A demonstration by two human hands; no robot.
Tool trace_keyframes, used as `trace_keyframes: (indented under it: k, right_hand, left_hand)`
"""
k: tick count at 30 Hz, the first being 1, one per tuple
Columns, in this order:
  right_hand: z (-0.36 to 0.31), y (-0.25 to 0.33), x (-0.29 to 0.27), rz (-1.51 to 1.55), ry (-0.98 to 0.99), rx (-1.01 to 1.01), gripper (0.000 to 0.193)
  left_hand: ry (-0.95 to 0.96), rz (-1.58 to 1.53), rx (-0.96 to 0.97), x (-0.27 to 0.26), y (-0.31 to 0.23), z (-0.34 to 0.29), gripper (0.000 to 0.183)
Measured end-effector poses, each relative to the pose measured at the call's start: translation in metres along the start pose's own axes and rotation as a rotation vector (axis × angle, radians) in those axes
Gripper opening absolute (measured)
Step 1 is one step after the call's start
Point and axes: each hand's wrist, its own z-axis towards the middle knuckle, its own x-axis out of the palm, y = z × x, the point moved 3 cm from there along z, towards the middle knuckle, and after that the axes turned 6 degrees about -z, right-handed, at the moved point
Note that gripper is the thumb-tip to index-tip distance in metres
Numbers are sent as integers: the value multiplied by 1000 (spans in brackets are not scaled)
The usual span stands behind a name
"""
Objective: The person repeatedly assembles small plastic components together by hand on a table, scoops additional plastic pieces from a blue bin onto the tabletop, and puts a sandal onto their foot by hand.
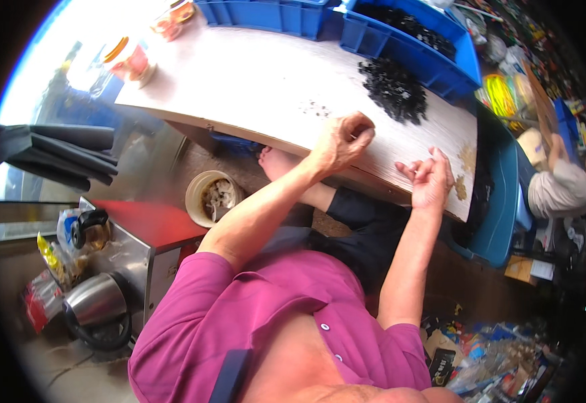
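Observation:
Over the near edge of the white worktable [266, 77], my left hand [345, 141] is closed, thumb and forefinger curled together; whatever is between them is too small or hidden to tell. My right hand [431, 178] hovers over the table's right part with fingers loosely bent and apart, and I see nothing in it. A heap of small black parts [395, 91] lies on the table beyond both hands. Left of that heap, nearest my left hand, is a scatter of tiny pale and dark bits [315, 108]. Tan crumb-like bits [461, 187] lie by the table's right edge, beside my right hand.
Blue bins [363, 43] line the table's far side, one holding black parts. A teal tub [498, 201] stands at the right. Below left are a pale bucket [197, 201], a red-topped cabinet [146, 221] and a steel kettle [98, 301]. Another person [558, 188] sits far right.

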Motion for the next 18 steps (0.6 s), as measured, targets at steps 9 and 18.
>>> trace_keyframes:
  k: [9, 18]
  right_hand:
    - [-1, -2, -9, 55, 43, -20, 15]
    - [-2, -2, -8, 85, 93, -71, 17]
  left_hand:
    - [20, 6, 56, 9, 2, -7, 9]
    - [41, 50, 56, 10, 7, -9, 9]
